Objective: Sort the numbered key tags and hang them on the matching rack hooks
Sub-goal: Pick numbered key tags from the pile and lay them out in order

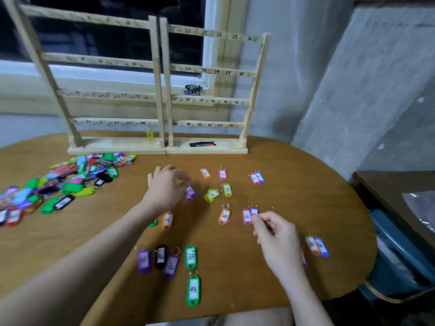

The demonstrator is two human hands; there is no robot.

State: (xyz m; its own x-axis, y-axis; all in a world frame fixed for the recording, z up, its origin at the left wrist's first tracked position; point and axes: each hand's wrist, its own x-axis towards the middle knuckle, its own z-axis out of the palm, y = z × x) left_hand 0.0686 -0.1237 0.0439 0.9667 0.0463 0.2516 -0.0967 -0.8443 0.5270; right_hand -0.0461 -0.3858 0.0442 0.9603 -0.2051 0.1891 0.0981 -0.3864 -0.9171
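Two wooden racks [162,95] with numbered rails stand at the table's far edge; a single yellow tag [150,134] hangs under 24. A heap of mixed coloured tags [66,180] lies at the left. Sorted tags lie spread over the middle, among them green 33 [191,257] and green 43 [193,290]. My left hand [166,188] hovers over the centre and pinches a purple tag [190,192]. My right hand [276,238] pinches the lower end of a purple tag [254,212] that lies beside a pink 26 tag [246,216].
The brown rounded table [306,189] ends close at the right, where a dark blue chair [397,252] and another tabletop stand. A black packet [202,144] lies on the right rack's base. A bunch of keys [193,89] sits on the window sill behind.
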